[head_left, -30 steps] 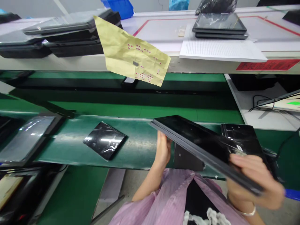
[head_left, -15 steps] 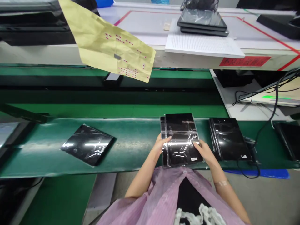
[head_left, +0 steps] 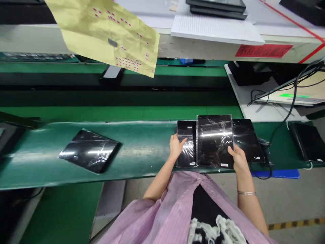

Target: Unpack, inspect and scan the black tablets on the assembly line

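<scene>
My right hand (head_left: 240,159) grips the right edge of a black tablet (head_left: 213,139) in clear film, thumb on top. That tablet lies between two others, overlapping the left side of the black tablet stack (head_left: 246,140) on the right. My left hand (head_left: 175,146) grips the left edge of another film-wrapped tablet (head_left: 187,152), its thumb on the glossy face and its other fingers at the side, partly hidden. White labels show near the lower edges of both held tablets. Farther left, a wrapped tablet (head_left: 88,150) rests at an angle, away from my hands.
The green belt (head_left: 142,152) runs across in front of me. Above it, a shelf carries stacked devices (head_left: 218,12) on paper sheets (head_left: 213,32); a yellow sheet (head_left: 106,37) hangs over its edge. Black cables (head_left: 291,98) droop at right near another dark tablet (head_left: 308,140).
My right hand has moved right with the upper tablet, off the stack in my left hand and toward the right-hand stack. My left hand stays at the remaining stack. The view has tilted down.
</scene>
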Motion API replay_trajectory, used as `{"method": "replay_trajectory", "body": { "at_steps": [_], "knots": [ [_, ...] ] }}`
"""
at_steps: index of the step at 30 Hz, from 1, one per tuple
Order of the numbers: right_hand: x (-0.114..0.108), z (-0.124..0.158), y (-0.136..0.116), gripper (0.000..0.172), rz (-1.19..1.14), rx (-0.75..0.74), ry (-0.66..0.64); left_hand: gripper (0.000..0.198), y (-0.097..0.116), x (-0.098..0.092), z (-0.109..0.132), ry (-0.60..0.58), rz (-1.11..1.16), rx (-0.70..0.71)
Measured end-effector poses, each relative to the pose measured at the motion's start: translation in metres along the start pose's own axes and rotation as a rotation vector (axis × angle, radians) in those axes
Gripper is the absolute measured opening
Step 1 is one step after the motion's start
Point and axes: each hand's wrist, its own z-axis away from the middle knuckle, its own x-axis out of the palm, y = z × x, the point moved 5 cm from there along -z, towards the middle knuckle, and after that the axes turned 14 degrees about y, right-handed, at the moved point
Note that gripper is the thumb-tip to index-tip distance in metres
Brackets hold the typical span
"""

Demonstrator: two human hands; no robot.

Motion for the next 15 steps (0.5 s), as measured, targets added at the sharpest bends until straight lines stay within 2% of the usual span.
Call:
{"method": "replay_trajectory", "body": {
  "at_steps": [2,5,7,11,15],
  "knots": [
    [0.010,0.003,0.003,0.041,-0.009,0.012,-0.022,0.049,0.007,-0.009,-0.001,0.051,-0.069,0.065],
    [0.036,0.002,0.008,0.042,-0.018,0.033,-0.074,0.029,0.008,-0.024,0.001,0.048,-0.121,0.098],
    [0.058,-0.003,0.012,0.045,-0.020,0.041,-0.111,0.020,0.001,-0.033,0.009,0.033,-0.136,0.087],
    [0.099,-0.011,0.022,0.049,0.015,0.016,-0.198,0.019,-0.023,-0.044,0.038,0.024,-0.152,0.021],
    [0.118,-0.011,0.035,0.049,0.125,-0.069,-0.253,0.020,-0.041,-0.056,0.069,0.084,-0.179,-0.051]
  ]
}}
